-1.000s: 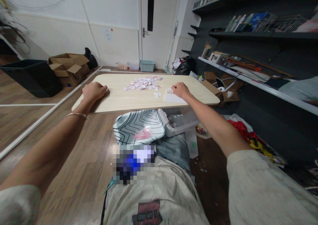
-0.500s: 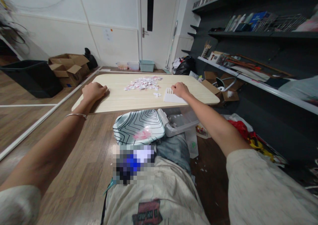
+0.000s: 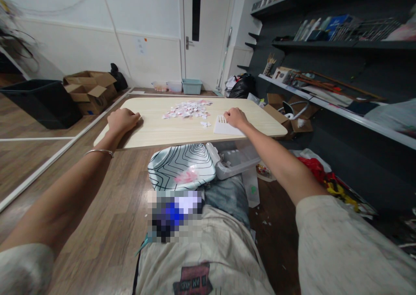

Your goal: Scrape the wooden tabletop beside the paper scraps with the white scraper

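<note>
My left hand rests in a loose fist on the left part of the pale wooden table. Its fingers curl under, so whatever they may hold is hidden. On the right, my right hand is also closed, lying over the upper right part of a white slotted plate. I cannot see whether those fingers grip anything. Between the hands, toward the far edge, spreads a pile of small white and pinkish pieces. A few loose white pieces lie near the plate.
On my lap, a patterned tray holds something pink and clear. A clear plastic bin sits beside it, under the table's front edge. A black bin and cardboard boxes stand left. Dark shelving lines the right.
</note>
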`<state>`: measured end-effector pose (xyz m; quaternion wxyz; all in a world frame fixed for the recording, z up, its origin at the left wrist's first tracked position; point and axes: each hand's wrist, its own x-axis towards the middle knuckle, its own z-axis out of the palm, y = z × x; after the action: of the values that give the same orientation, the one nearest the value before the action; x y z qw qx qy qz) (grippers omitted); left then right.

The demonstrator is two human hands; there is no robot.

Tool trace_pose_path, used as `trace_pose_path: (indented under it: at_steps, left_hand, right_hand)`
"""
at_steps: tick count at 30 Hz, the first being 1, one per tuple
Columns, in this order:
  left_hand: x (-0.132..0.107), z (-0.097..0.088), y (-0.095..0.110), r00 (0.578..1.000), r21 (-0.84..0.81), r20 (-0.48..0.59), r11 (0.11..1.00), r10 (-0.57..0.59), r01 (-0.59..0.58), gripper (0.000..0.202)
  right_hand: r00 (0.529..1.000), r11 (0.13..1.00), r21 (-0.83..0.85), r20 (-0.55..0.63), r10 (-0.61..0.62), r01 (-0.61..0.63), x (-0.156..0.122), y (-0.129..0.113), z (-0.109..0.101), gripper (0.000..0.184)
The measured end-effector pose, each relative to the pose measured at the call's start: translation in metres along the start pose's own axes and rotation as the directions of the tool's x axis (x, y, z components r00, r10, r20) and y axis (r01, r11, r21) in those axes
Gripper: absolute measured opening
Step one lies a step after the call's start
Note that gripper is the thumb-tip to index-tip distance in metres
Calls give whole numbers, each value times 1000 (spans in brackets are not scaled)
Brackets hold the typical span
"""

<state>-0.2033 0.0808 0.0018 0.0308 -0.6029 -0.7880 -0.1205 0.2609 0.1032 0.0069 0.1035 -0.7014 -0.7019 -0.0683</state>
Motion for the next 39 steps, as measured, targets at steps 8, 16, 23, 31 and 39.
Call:
trace_pose_path:
  at_steps: [8, 16, 23, 31, 39]
  left_hand:
    - [6, 7, -5, 1000, -22, -10, 1000, 1, -1, 54]
    - [7, 8, -6, 1000, -42, -6, 999, 9, -9, 51]
    - [7, 7, -6, 1000, -49, -7, 999, 7, -7, 50]
    - [6, 6, -5, 1000, -43, 2, 999, -8, 9, 52]
    - [2, 2, -2, 1000, -26, 9, 1000, -11, 11, 54]
  right_hand:
    - [1000, 1000, -24, 2, 10, -10, 1, -1, 0, 53]
    - [1000, 1000, 2, -9, 8, -8, 0, 0, 0, 52]
    - [1000, 1000, 17, -8, 9, -9, 0, 0, 0, 51]
    - [1000, 1000, 13, -7, 6, -5, -1, 0, -1, 50]
    - [1000, 1000, 18, -13, 1, -1, -1, 0, -1, 51]
